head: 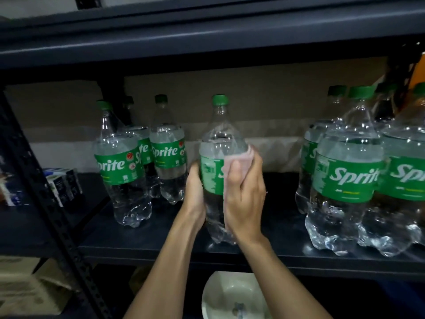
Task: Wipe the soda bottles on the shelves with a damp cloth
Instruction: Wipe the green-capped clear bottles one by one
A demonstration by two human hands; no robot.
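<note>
A clear Sprite bottle (218, 134) with a green cap and green label stands upright at the middle of the dark shelf (142, 247). My left hand (195, 194) grips its left side at label height. My right hand (245, 194) presses a pale pink cloth (236, 157) against the bottle's right front, over the label; most of the cloth is hidden under my fingers. Three more Sprite bottles (119, 166) stand to the left, and several larger ones (345, 171) crowd the right end of the shelf.
A shelf board (207, 38) runs close above the bottle caps. A perforated black upright (46, 192) slants down the left side. Small boxes (62, 183) sit at the shelf's left. A white bowl (230, 295) lies below the shelf edge. Cardboard boxes (20, 288) are stacked at lower left.
</note>
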